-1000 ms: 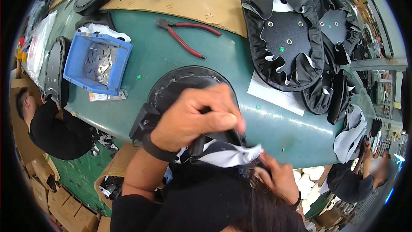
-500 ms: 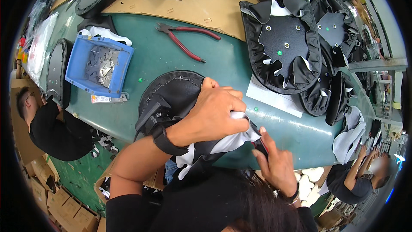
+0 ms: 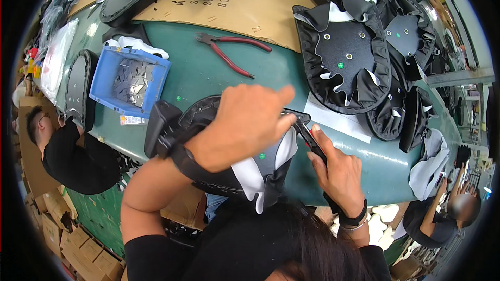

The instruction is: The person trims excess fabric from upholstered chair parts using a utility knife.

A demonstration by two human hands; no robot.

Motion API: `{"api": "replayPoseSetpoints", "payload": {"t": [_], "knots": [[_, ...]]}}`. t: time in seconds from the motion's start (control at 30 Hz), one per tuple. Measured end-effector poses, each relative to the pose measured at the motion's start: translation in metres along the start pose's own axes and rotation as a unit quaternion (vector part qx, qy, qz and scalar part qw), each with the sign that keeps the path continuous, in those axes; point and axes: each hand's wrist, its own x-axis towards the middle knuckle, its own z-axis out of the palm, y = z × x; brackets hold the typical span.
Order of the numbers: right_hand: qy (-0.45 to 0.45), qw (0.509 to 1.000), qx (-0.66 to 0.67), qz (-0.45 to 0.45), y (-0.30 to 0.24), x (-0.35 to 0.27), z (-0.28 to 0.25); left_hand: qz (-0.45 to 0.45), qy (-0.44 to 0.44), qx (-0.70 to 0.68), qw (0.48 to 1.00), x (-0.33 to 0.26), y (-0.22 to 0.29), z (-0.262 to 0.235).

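Observation:
In front of me lies a black upholstered panel (image 3: 200, 107) with a stapled rim, partly covered by my left arm. Loose white-backed black fabric (image 3: 247, 177) folds over its near side. My left hand (image 3: 245, 122) is above the panel, smeared by motion, so its grip cannot be made out. At the panel's right edge, my right hand (image 3: 336, 169) is closed round a black-and-red handled tool (image 3: 316, 148). The tool's metal end reaches toward the left fingertips; its exact kind is unclear.
Red-handled cutting pliers (image 3: 229, 52) lie beyond the panel. A blue bin (image 3: 127, 109) holds flat metal pieces at left. Fabric-edged panels (image 3: 346, 47) pile up at right, near a cardboard sheet (image 3: 234, 13). Other people (image 3: 78, 156) are at both sides.
My left hand has moved left and slightly up, off the bunched fabric, which now hangs apart and uncovers a green dot. The tool's metal end shows more.

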Motion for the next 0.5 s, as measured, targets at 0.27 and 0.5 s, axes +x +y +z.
{"api": "replayPoseSetpoints", "payload": {"t": [0.27,0.5], "knots": [[-0.110,0.962,0.232,0.092,0.010,0.014,-0.001,0.070,-0.035,0.066,0.995,-0.005,-0.016,0.022],[-0.116,0.964,0.230,0.062,0.004,0.008,0.001,-0.121,-0.031,-0.458,0.880,0.007,-0.016,-0.003]]}}
